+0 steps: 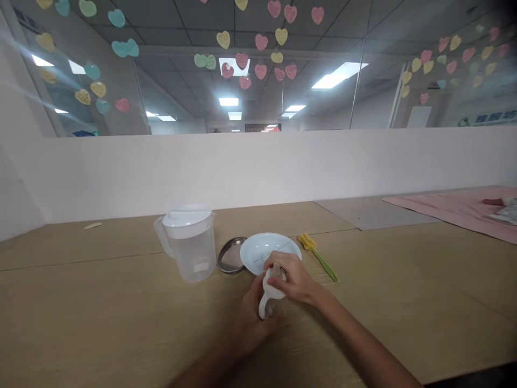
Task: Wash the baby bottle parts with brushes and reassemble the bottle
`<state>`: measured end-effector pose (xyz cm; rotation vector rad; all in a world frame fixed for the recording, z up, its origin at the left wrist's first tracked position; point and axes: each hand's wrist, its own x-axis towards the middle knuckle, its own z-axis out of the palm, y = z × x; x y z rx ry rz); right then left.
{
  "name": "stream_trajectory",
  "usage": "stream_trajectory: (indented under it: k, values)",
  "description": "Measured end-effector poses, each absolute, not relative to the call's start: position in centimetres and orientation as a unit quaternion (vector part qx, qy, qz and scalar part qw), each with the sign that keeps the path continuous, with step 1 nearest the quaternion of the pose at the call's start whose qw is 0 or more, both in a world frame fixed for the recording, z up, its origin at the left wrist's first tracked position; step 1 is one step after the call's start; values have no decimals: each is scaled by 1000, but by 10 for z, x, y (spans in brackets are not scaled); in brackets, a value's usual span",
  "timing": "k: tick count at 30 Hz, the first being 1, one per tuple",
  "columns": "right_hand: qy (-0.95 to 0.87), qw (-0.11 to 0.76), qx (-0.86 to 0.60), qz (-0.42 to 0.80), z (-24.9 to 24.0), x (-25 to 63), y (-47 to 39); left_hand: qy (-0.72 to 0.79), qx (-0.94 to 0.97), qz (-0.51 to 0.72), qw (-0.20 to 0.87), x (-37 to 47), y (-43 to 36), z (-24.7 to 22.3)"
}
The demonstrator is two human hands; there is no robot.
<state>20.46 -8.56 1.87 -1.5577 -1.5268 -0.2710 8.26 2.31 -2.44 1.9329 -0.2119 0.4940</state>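
Observation:
Close to me, over the tabletop, my left hand (251,320) is wrapped round a small clear bottle with a white handled top (266,291). Its white handle curves down toward me; the lower body is partly hidden by my fingers and blurred. My right hand (297,279) reaches in from the right, fingers closed on a small translucent brownish knob at the top of the bottle. Just behind both hands lies a white plate (252,250), with thin lines showing on its surface. A round shallow metal tin (232,255) touches or nearly touches the plate's left side.
Left of the tin stands a translucent plastic pitcher (196,253) with a white lid. A yellow sponge brush with a green handle (323,263) lies right of the plate. Pink cloth (456,210) and a grey sheet (371,213) cover the far right. Behind is a white wall (258,167).

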Motion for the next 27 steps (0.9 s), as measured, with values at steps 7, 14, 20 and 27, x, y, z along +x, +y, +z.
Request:
stream_trajectory:
  k: [7,14,20,27]
  values:
    - [-609,398,-671,-148,7,205,-77,-95,821,158,540,91,44,-33]
    - [-595,369,-710,-75,12,200,-76,-67,846,132,511,85,48,-23]
    - [-587,373,-718,-23,20,198,-79,-71,840,139,519,82,47,-15]
    - [-588,397,-705,21,25,200,-81,-67,842,141,516,81,45,-11]
